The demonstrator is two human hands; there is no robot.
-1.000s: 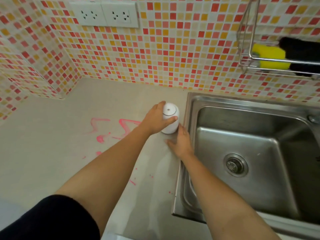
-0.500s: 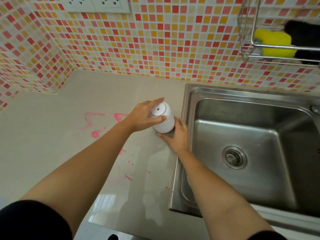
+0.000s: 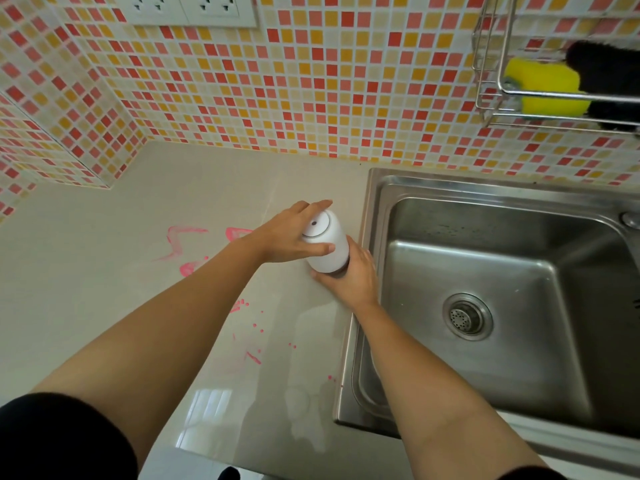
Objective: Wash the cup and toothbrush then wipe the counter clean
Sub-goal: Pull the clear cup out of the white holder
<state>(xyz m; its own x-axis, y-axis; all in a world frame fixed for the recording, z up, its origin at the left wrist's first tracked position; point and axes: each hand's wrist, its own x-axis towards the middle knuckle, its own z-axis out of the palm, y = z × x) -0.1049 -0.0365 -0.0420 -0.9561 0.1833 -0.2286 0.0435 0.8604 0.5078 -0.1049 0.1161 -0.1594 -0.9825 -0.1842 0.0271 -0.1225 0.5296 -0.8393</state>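
The grey counter (image 3: 104, 278) has pink smears (image 3: 180, 237) on it, and the steel sink (image 3: 375, 188) is just to the right. A moment ago the white cup (image 3: 330, 247) stood flat by the sink — now it is tipped up off the counter. That looks like the start of washing it. The left hand (image 3: 287, 233) wraps round its top and the right hand (image 3: 351, 277) grips its bottom — both arms reach forward.

Home kitchen: steel sink (image 3: 377, 188), tiled wall (image 3: 311, 81).
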